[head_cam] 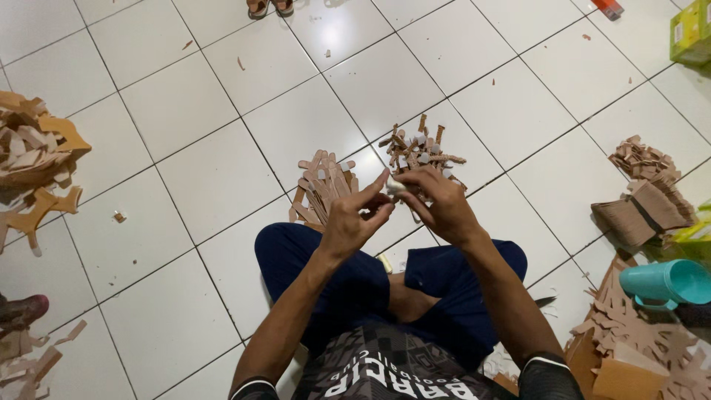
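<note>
white scrap (395, 187) sits pinched between the left hand (354, 216) and right hand (438, 204), above two piles of brown cardboard strips (326, 187) on the tiled floor (207, 178). judging by that fingertip-only grip, it could slip into the piles.

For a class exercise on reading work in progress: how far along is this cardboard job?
Done, it seems: two small piles of brown strips and taped pieces lie on the floor ahead. In hand: both the left hand and right hand pinch one small pale piece. Left, probably: a banded stack on the right and loose cutouts on the left lie untouched.
</note>
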A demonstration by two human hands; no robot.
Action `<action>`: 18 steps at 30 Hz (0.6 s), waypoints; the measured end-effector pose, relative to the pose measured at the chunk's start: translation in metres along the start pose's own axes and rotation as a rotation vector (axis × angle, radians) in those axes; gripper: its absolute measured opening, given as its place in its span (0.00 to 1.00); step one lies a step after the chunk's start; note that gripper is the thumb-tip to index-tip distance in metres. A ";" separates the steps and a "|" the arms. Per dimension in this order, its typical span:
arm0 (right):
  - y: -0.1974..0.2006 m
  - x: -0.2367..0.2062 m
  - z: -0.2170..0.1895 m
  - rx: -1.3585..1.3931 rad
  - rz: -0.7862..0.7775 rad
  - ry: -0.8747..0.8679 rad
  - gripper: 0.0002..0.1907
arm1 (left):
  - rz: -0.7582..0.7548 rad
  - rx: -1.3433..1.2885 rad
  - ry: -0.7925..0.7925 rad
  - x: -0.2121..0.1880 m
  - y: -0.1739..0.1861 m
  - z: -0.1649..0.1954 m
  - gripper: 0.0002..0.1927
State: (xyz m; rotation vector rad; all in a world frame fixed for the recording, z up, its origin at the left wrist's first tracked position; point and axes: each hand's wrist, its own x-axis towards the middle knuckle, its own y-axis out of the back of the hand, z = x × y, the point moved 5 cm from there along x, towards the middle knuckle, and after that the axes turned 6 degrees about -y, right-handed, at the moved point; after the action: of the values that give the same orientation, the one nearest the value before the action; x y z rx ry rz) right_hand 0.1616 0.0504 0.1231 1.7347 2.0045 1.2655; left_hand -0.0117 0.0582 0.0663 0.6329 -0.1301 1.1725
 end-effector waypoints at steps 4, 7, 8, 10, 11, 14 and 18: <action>-0.002 -0.010 0.018 0.633 -0.005 -0.258 0.13 | 0.040 -0.246 0.259 0.003 -0.001 -0.016 0.30; -0.009 -0.021 0.022 0.758 0.010 -0.298 0.13 | 0.155 -0.672 0.391 0.003 0.000 -0.023 0.31; -0.011 -0.022 0.026 0.708 0.041 -0.331 0.12 | 0.207 -0.833 0.390 0.005 0.002 -0.023 0.31; -0.012 -0.019 0.031 0.487 0.017 -0.345 0.12 | 0.059 -0.705 0.290 0.004 0.004 -0.016 0.32; -0.012 -0.016 0.033 0.319 -0.030 -0.331 0.13 | -0.023 -0.644 0.248 0.001 0.004 -0.012 0.32; -0.007 -0.005 0.033 0.080 -0.130 -0.246 0.14 | -0.186 -0.385 0.178 -0.005 -0.001 -0.006 0.30; 0.000 0.005 0.007 -0.023 -0.167 0.019 0.13 | -0.196 -0.020 0.326 -0.005 -0.009 -0.020 0.26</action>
State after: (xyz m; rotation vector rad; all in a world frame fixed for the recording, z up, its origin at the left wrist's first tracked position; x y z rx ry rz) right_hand 0.1648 0.0578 0.1205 1.5141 2.0868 1.2499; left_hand -0.0103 0.0624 0.0439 0.4191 0.1924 1.0675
